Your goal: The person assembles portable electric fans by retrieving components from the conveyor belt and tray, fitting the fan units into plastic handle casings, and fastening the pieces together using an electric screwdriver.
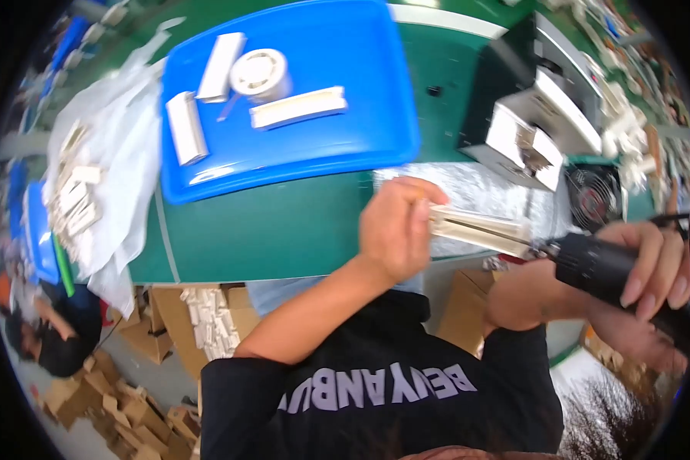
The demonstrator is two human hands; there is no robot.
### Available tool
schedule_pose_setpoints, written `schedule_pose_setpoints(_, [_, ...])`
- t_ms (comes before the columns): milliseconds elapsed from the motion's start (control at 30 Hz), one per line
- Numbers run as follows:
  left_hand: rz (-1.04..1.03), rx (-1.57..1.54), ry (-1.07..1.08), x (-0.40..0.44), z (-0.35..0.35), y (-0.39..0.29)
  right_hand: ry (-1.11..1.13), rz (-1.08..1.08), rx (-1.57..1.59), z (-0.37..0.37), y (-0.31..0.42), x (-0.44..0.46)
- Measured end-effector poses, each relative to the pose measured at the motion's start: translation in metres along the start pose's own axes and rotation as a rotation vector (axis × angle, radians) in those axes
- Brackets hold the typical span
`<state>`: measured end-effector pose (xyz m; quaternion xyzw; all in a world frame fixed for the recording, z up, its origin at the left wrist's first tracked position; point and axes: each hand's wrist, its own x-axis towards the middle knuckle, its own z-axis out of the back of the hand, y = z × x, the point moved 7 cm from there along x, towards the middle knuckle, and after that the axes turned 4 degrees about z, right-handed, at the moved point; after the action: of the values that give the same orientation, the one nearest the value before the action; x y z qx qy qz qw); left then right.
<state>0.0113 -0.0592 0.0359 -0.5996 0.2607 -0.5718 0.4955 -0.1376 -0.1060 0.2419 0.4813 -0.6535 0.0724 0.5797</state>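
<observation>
My left hand (397, 228) grips one end of a long cream-white plastic strip-shaped housing (479, 230) and holds it level near the front table edge. My right hand (652, 268) is wrapped round a black electric screwdriver (606, 267). Its bit points left and meets the far end of the housing; whether a screw sits there is too small to tell. In the blue tray (284, 172) lie several similar white housings (299, 107) and a round white roll-like part (260, 73).
A black and white boxy device (525, 115) stands at the right, beside a small fan (593, 195). White parts lie on a plastic bag (119, 169) at left. Below the table are cardboard boxes (123, 399) and a box of white parts (211, 322). Another person (54, 330) is at far left.
</observation>
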Motion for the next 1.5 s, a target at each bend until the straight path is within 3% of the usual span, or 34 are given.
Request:
schedule_pose_setpoints(67, [0.01,-0.002,0.0,0.002,0.001,-0.003,-0.107,0.073,0.044,0.056,0.026,-0.026])
schedule_pose_setpoints(200, [0.095,-0.019,0.056,0.011,0.0,-0.008,-0.245,0.183,-0.089,0.063,0.027,-0.031])
schedule_pose_setpoints(267, [0.11,0.002,0.085,0.019,0.003,-0.013,-0.371,0.032,-0.324,0.042,0.008,-0.012])
schedule_pose_setpoints(333, [0.227,0.169,0.348,0.034,-0.001,-0.012,-0.247,0.063,-0.434,0.039,0.012,0.01])
schedule_pose_setpoints(400, [0.23,0.232,0.406,0.072,0.022,-0.015,-0.195,0.03,-0.372,0.063,0.038,0.013])
schedule_pose_setpoints(467, [0.205,0.058,0.114,0.136,0.057,0.004,-0.151,0.002,-0.319,0.249,0.18,-0.033])
schedule_pose_setpoints(500, [0.21,0.206,0.003,0.175,0.073,0.016,-0.12,-0.016,-0.293,0.131,0.09,0.007])
schedule_pose_setpoints(533, [0.161,0.204,-0.13,0.213,0.085,0.039,-0.084,-0.039,-0.265,0.145,0.1,0.009])
schedule_pose_setpoints(567, [0.256,0.268,-0.219,0.247,0.098,0.074,-0.048,-0.063,-0.24,0.131,0.089,0.019])
schedule_pose_setpoints(600, [0.344,0.326,-0.322,0.273,0.106,0.097,-0.248,-0.021,-0.517,0.108,0.056,0.013])
schedule_pose_setpoints(667, [0.396,0.309,-0.354,0.307,0.118,0.129,-0.395,-0.018,-0.836,0.095,0.03,0.008])
schedule_pose_setpoints(733, [0.56,0.241,-0.241,0.317,0.121,0.157,-0.408,-0.027,-0.897,0.093,0.024,0.006])
schedule_pose_setpoints(767, [0.393,0.369,-0.215,0.32,0.132,0.158,-0.427,-0.038,-0.955,0.093,0.024,0.003])
schedule_pose_setpoints(800, [0.197,0.643,-0.175,0.304,0.145,0.108,-0.432,-0.045,-0.965,0.097,0.028,-0.002])
schedule_pose_setpoints(867, [-0.051,0.616,0.006,0.273,0.174,0.063,-0.375,-0.006,-1.007,0.102,0.04,-0.008])
schedule_pose_setpoints(900, [-0.023,0.606,0.15,0.251,0.186,0.049,-0.379,-0.005,-1.012,0.094,0.036,-0.003])
schedule_pose_setpoints(967, [0.021,0.629,0.529,0.209,0.196,0.029,-0.339,0.467,-1.778,0.031,0.046,0.011])
schedule_pose_setpoints(1000, [0.015,0.619,0.531,0.2,0.196,0.027,-0.335,0.472,-1.788,0.021,0.041,0.01])
schedule_pose_setpoints(1067, [-0.162,0.726,0.71,0.174,0.178,0.026,-0.404,0.96,-1.266,-0.004,0.051,-0.027])
schedule_pose_setpoints(1100, [-0.164,0.713,0.706,0.171,0.174,0.034,-0.256,0.695,-1.398,-0.024,0.014,-0.036])
schedule_pose_setpoints(1167, [-0.223,0.714,0.945,0.164,0.153,0.052,0.359,-0.258,-1.107,-0.055,-0.1,-0.029])
schedule_pose_setpoints(1233, [-0.142,0.718,0.937,0.171,0.153,0.042,0.632,-0.27,-1.192,-0.07,-0.171,-0.046])
schedule_pose_setpoints(1267, [-0.046,0.717,0.933,0.177,0.156,0.04,0.621,-0.274,-1.203,-0.065,-0.194,-0.057])
schedule_pose_setpoints(1300, [-0.104,0.715,0.806,0.183,0.165,0.034,0.609,-0.28,-1.213,-0.058,-0.213,-0.067])
schedule_pose_setpoints(1333, [-0.122,0.72,0.816,0.179,0.169,0.026,0.592,-0.273,-1.226,-0.051,-0.225,-0.075])
schedule_pose_setpoints(1400, [-0.017,0.528,0.358,0.185,0.205,0.002,0.7,-0.359,-1.255,-0.042,-0.243,-0.091])
schedule_pose_setpoints(1433, [-0.07,0.272,0.248,0.179,0.211,-0.006,0.678,-0.358,-1.265,-0.042,-0.237,-0.09])
schedule_pose_setpoints(1467, [0.056,0.019,0.161,0.162,0.216,-0.003,0.658,-0.462,-1.245,-0.039,-0.233,-0.09])
schedule_pose_setpoints(1500, [-0.004,-0.034,0.084,0.15,0.215,-0.015,0.641,-0.567,-1.222,-0.035,-0.228,-0.09])
